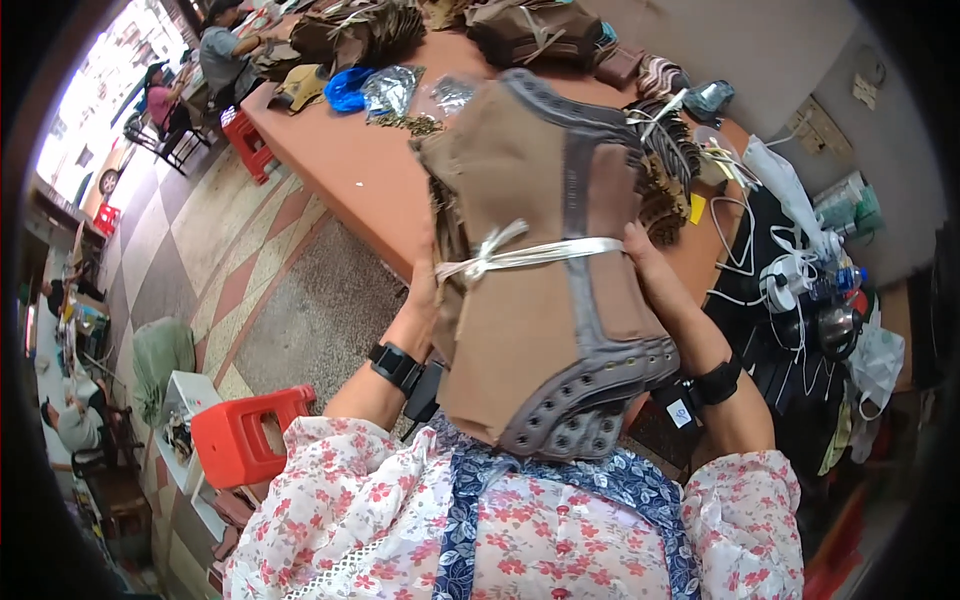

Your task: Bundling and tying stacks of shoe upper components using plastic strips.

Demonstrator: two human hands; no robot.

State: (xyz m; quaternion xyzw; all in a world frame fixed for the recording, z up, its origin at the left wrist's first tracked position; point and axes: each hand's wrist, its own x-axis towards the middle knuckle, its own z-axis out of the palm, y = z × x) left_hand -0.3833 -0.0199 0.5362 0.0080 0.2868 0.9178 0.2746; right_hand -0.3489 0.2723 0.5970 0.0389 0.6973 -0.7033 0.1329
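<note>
A thick bundle of brown shoe-upper pieces [520, 320] with grey eyelet strips, tied across the middle by a white strip [530, 255], is held up in front of my chest. My left hand [424, 285] grips its left edge and is mostly hidden behind the stack. On the right edge, at the level of the tie, my right hand [640, 252] holds it. Both wrists wear black bands.
An orange-brown table [340, 165] stretches ahead, with more tied bundles [520, 30], foil bags [392, 90] and a blue bag [345, 88]. Cables, a socket strip [780, 282] and bottles lie to the right. A red stool [245, 432] stands at lower left. Other people sit at far left.
</note>
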